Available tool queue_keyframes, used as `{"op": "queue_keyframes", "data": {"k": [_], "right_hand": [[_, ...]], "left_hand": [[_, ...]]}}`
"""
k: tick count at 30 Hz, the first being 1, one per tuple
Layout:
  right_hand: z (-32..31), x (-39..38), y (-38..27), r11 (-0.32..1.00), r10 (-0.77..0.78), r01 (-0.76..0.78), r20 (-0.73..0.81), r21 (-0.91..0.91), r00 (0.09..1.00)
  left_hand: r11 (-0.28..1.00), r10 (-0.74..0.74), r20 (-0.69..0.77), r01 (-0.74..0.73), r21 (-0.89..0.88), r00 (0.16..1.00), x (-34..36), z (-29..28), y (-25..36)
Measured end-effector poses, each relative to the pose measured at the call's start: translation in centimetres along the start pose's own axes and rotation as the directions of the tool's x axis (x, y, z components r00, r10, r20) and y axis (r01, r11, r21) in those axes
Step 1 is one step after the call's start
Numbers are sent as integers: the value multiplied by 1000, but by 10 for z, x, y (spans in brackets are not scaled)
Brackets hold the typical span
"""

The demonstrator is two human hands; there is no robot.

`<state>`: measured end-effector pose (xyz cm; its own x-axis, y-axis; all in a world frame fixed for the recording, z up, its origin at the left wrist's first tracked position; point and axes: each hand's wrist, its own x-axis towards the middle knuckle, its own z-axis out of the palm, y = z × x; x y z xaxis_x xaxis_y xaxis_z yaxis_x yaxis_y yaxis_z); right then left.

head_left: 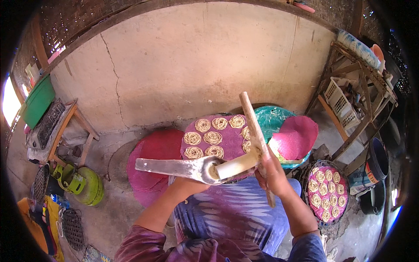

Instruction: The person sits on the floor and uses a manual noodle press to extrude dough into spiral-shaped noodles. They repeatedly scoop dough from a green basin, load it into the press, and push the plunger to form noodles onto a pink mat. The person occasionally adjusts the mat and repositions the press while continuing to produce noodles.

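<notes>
My right hand is closed round the long wooden cross handle of a hand press. A thick pale plunger runs from this handle into the round cup of the press body, which has a flat grey arm reaching left. My left hand holds the press body from beneath at the cup; its fingers are mostly hidden. Just beyond and below the press lies a pink-purple mat with several coiled noodle nests in rows, partly covered by the press.
Red-pink round mats lie left of my lap. A teal basin with a pink sheet stands right, near another tray of nests. A green gas cylinder and low bench stand left; a wooden rack stands right.
</notes>
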<state>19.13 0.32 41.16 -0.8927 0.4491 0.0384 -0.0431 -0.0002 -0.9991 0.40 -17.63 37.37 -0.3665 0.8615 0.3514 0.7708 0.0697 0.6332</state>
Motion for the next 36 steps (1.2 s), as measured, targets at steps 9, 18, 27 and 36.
{"op": "queue_keyframes", "data": {"k": [9,18,27,36], "right_hand": [[21,-13,-12,586,-284,390,271,-710,920],[-44,-2,39,695,617,-706,619,-138,486],[-95,71,31,633,307,-716,754,293,581],[-121,189,9,773,613,-541,172,-331,771]], "left_hand": [[951,91,416,45,-307,905,8,2,12],[782,134,491,212,-585,861,21,8,-12],[-358,158,132,181,-916,979,222,-16,-60],[-745,-77,-50,-91,-661,996,314,93,-189]]}}
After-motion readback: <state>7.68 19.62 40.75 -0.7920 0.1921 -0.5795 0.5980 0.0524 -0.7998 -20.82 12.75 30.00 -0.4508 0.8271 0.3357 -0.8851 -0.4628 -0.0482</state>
